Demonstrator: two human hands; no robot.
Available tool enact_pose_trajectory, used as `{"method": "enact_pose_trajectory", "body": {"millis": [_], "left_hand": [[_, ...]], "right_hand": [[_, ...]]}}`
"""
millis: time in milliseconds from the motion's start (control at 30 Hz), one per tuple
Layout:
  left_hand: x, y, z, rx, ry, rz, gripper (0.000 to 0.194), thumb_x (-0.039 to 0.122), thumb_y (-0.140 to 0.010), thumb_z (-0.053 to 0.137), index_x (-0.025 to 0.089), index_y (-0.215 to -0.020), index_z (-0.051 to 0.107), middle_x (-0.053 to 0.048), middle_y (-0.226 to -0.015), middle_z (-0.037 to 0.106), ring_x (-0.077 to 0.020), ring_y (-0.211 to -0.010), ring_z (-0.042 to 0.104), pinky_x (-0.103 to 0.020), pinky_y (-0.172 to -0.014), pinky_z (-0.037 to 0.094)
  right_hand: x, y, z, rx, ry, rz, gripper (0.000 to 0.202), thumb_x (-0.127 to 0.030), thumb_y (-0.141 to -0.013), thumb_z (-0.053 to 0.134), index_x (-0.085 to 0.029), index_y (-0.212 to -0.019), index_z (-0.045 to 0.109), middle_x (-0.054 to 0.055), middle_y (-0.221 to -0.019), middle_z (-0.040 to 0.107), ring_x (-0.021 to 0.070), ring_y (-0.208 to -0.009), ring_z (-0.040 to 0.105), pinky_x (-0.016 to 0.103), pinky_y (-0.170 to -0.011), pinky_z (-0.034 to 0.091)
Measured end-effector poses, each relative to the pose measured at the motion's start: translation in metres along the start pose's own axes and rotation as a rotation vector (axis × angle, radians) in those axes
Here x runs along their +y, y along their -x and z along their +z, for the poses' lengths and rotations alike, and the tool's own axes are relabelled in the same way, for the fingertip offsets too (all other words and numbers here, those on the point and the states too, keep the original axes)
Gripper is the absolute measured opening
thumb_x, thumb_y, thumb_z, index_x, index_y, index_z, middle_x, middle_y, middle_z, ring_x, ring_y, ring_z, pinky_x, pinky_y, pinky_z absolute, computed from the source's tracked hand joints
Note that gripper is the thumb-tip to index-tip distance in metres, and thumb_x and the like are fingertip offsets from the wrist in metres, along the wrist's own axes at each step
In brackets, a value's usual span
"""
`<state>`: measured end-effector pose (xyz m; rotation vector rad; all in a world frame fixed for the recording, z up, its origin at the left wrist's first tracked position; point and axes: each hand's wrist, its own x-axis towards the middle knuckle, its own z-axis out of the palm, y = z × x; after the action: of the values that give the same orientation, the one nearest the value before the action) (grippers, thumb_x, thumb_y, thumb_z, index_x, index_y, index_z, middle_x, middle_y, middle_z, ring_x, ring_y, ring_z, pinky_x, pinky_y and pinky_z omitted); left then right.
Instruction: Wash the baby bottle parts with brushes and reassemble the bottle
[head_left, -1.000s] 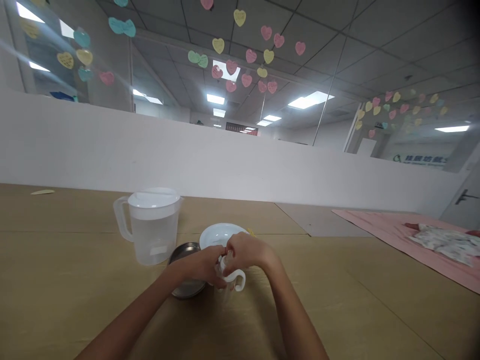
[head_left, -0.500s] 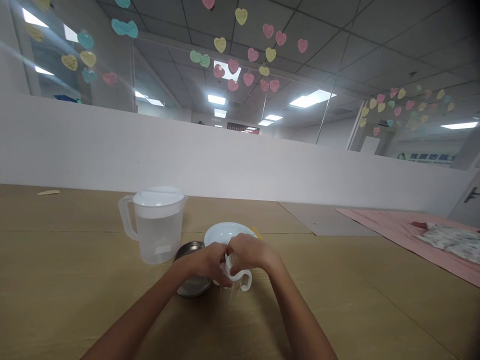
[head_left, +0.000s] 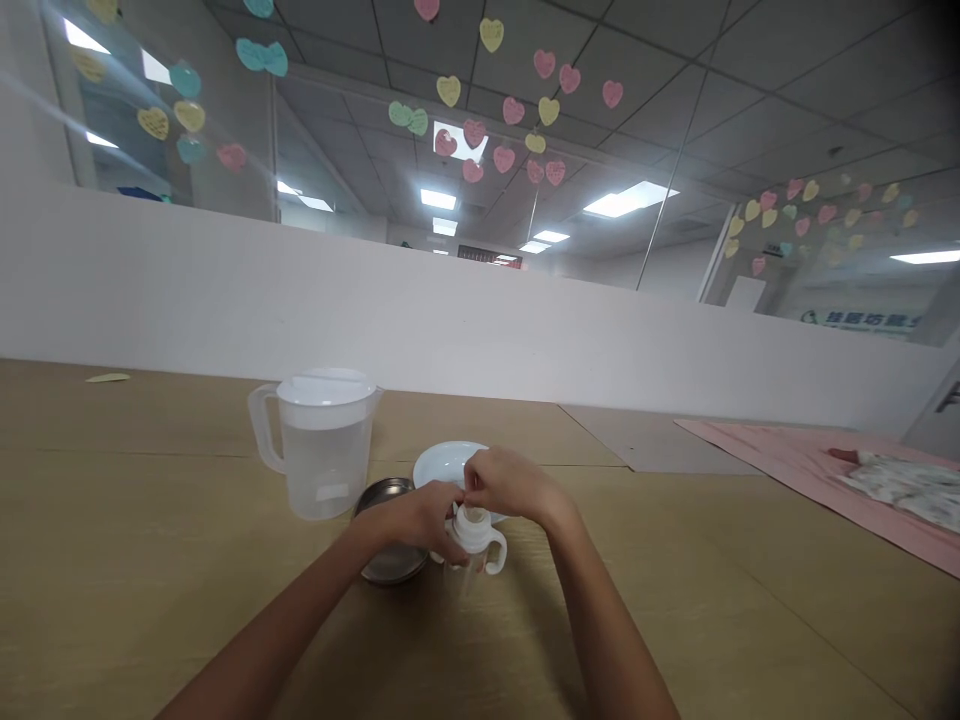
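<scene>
At the left of the frame, a thin pale strip point(head_left: 108, 378) lies on the tabletop point(head_left: 187, 520) near the wall point(head_left: 420, 325). Left of centre stands a lidded translucent pitcher point(head_left: 326, 455), upright, its handle pointing left and its spout right; liquid shows through its side. Next comes a metal bowl point(head_left: 395, 567), its middle covered by the left hand and wrist, so what it holds cannot be made out. The left hand point(head_left: 433, 520) reaches in from the lower left, its fingers clamped on the bottle point(head_left: 472, 532) just below the centre of the frame; its thumb shows against the near side. The bottle's clear lower body is blurred and its base hard to make out, so whether it touches the tabletop cannot be told. It is roughly upright, its long axis near vertical, the white collar and mouth up, one curved handle pointing right and the other mostly hidden. Behind, a white dish point(head_left: 446, 462) is partly hidden by both hands. The right hand point(head_left: 514, 485) bends over the bottle's mouth, fingertips tucked in; whether they pinch anything cannot be told. At the far right, a patterned cloth item point(head_left: 904, 487) on a pink cloth point(head_left: 795, 460) is cut off by the frame.
</scene>
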<state>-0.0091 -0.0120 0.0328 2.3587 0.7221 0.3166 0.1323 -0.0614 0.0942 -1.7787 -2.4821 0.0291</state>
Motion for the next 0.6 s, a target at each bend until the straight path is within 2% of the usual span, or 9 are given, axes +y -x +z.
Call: {"method": "enact_pose_trajectory", "body": {"millis": [100,267,433,600], "left_hand": [[-0.005,-0.002,0.001,-0.008,-0.007,-0.026,0.037,0.025,-0.05,0.07,0.016,-0.084,0.057,0.002,-0.077,0.06,-0.0137,-0.068,0.053,-0.019,-0.054,0.037],[-0.005,-0.003,0.001,-0.028,-0.032,-0.02,0.043,0.029,-0.052,0.07,0.018,-0.091,0.055,0.001,-0.081,0.06,-0.0154,-0.072,0.055,-0.02,-0.056,0.038],[0.001,-0.001,-0.002,-0.061,-0.024,0.013,0.039,0.024,-0.054,0.068,0.018,-0.09,0.055,0.003,-0.082,0.059,-0.0138,-0.072,0.055,-0.019,-0.058,0.039],[0.0,0.002,-0.006,-0.051,-0.126,-0.014,0.043,0.031,-0.054,0.069,0.02,-0.094,0.058,0.001,-0.088,0.06,-0.0164,-0.078,0.056,-0.021,-0.063,0.04]], "right_hand": [[0.006,0.003,0.0,-0.017,-0.11,-0.112,0.018,-0.007,-0.066,0.053,-0.016,-0.073,0.067,0.003,-0.074,0.065,0.0113,-0.064,0.055,0.019,-0.052,0.034],[0.02,0.004,0.002,0.077,-0.22,-0.206,0.029,0.002,-0.062,0.048,-0.015,-0.076,0.067,0.002,-0.076,0.066,0.0111,-0.069,0.055,0.018,-0.058,0.037],[0.028,0.009,-0.004,0.221,-0.313,-0.207,0.033,0.0,-0.066,0.049,-0.016,-0.09,0.065,0.002,-0.08,0.065,0.0115,-0.07,0.056,0.021,-0.061,0.041],[0.034,0.018,-0.014,0.401,-0.441,-0.136,0.025,-0.011,-0.071,0.053,-0.018,-0.092,0.064,0.001,-0.077,0.064,0.0111,-0.068,0.057,0.023,-0.063,0.044]]}}
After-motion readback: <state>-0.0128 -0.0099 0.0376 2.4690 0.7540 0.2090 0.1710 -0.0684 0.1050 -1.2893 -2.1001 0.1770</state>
